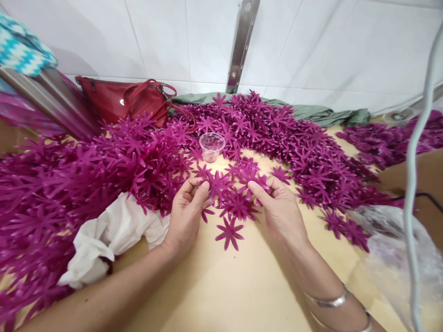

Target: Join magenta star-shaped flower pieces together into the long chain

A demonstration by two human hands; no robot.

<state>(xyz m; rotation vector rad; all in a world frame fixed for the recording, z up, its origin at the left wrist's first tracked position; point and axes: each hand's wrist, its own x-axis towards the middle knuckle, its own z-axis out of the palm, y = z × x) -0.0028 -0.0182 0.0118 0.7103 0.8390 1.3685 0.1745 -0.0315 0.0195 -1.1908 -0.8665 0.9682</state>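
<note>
My left hand [189, 210] pinches a magenta fabric flower piece [218, 184] with long narrow petals between thumb and fingers. Opposite it, my right hand [282, 207] is closed on a similar flower piece [254, 180] by its petals. Both are held just above the table. Below and between the hands lie more of these pieces, with a single flower piece [230, 233] flat on the table nearest to me. Just beyond the hands stands a small clear plastic cup [212, 146]; what it contains is hard to make out.
Large heaps of magenta flower pieces [138, 161] spread left, behind and right. Crumpled white tissue [104, 235] lies by my left forearm. A red bag [114, 99] rests against the tiled wall. At right are a clear plastic bag [404, 258] and a hanging grey cable [411, 184].
</note>
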